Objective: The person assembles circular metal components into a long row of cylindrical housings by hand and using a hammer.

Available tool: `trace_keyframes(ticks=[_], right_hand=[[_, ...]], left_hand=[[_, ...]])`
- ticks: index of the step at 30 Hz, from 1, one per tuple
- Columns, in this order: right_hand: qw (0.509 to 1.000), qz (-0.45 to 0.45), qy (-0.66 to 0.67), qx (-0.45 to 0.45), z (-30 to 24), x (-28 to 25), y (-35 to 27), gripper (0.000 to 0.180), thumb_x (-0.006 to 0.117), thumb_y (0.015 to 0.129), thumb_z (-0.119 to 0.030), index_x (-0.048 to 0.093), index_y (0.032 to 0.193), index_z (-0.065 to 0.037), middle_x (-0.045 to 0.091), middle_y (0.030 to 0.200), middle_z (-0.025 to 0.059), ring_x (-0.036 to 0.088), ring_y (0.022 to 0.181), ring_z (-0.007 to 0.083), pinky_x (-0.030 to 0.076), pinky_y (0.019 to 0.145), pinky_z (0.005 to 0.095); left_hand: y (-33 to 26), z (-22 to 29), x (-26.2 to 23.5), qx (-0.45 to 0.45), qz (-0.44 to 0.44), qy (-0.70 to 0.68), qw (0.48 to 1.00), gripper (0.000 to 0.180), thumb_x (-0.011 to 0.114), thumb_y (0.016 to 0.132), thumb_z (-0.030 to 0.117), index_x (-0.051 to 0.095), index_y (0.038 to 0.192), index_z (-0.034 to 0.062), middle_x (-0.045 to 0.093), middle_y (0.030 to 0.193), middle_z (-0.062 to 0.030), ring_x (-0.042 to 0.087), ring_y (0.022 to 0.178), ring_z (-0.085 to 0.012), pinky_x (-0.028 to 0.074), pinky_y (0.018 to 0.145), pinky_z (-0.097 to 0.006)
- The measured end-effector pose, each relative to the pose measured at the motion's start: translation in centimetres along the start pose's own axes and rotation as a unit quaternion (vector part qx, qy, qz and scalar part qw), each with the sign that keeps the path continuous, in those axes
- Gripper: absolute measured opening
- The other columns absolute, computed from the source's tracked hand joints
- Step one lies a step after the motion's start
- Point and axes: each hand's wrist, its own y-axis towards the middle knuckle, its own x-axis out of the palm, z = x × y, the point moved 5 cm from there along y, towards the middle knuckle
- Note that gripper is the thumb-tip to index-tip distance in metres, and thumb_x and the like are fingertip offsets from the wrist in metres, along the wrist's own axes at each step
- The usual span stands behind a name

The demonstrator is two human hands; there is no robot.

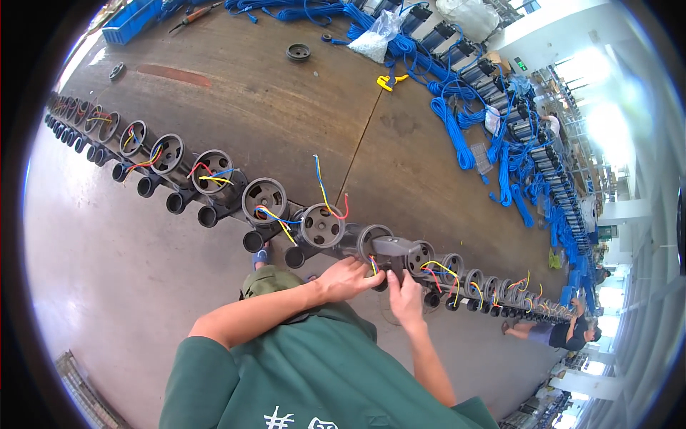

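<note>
My right hand (pixel 408 299) is closed round the handle of a grey tool (pixel 393 246), whose thick head lies crosswise over the front of a dark round housing (pixel 362 236). I cannot tell the tool's exact kind. Just left of it, my left hand (pixel 348 280) is bent against the lower side of that housing, fingers and thumb drawn together by short coloured wires (pixel 374 264). What is between its fingertips is hidden. The neighbouring housing (pixel 321 226) has a slotted round face, with blue, yellow and red wires (pixel 325 189) sticking out.
A long row of similar housings (pixel 264 201) lines the table's near edge. Across the brown table (pixel 286 107) lie coiled blue cables (pixel 454 132), a yellow tool (pixel 391 81), a loose black ring (pixel 298 51) and a blue bin (pixel 132 21). Another person (pixel 572 332) works far right.
</note>
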Motion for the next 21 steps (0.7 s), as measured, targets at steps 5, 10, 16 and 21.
trace_keyframes(ticks=[5, 10, 16, 21], right_hand=[[0.984, -0.03, 0.161, 0.073, -2.2, -4.0, 0.0, 0.037, 0.05, 0.111, -0.035, 0.06, 0.095, -0.003, 0.051, 0.067, -0.0048, 0.043, 0.054, 0.0028, 0.036, 0.048, 0.022], [0.998, 0.047, 0.008, -0.042, -1.7, -2.1, -0.8, 0.041, 0.048, 0.111, -0.034, 0.058, 0.09, -0.001, 0.053, 0.061, 0.0018, 0.049, 0.05, 0.0111, 0.038, 0.046, 0.0322], [0.981, -0.092, 0.125, 0.117, -1.1, -1.6, 0.2, 0.034, 0.053, 0.109, -0.035, 0.059, 0.095, -0.005, 0.05, 0.066, -0.0051, 0.045, 0.053, 0.0032, 0.036, 0.046, 0.0216], [0.985, 0.021, 0.173, -0.013, -3.4, -3.3, -1.1, 0.037, 0.048, 0.11, -0.033, 0.057, 0.091, -0.002, 0.051, 0.063, -0.0016, 0.046, 0.052, 0.0069, 0.036, 0.047, 0.0261]], left_hand=[[0.0, -0.2, -0.8, 0.008, 0.001, 0.028, 1.0, 0.051, 0.065, 0.078, 0.009, 0.05, 0.127, 0.016, 0.064, 0.093, -0.0115, 0.067, 0.088, -0.0313, 0.055, 0.078, -0.04], [-0.2, 0.0, -0.5, 0.02, 0.032, 0.026, 0.999, 0.056, 0.066, 0.077, 0.008, 0.05, 0.129, 0.0164, 0.064, 0.096, -0.0113, 0.067, 0.086, -0.0303, 0.054, 0.079, -0.039], [-0.8, -0.7, -0.4, 0.031, 0.021, 0.027, 0.999, 0.064, 0.068, 0.075, 0.008, 0.047, 0.135, 0.0172, 0.062, 0.092, -0.009, 0.067, 0.083, -0.0286, 0.053, 0.078, -0.039], [-0.5, -0.6, -0.4, 0.022, 0.013, 0.003, 1.0, 0.057, 0.065, 0.077, 0.009, 0.051, 0.132, 0.0173, 0.064, 0.1, -0.0127, 0.066, 0.095, -0.0353, 0.056, 0.083, -0.041]])
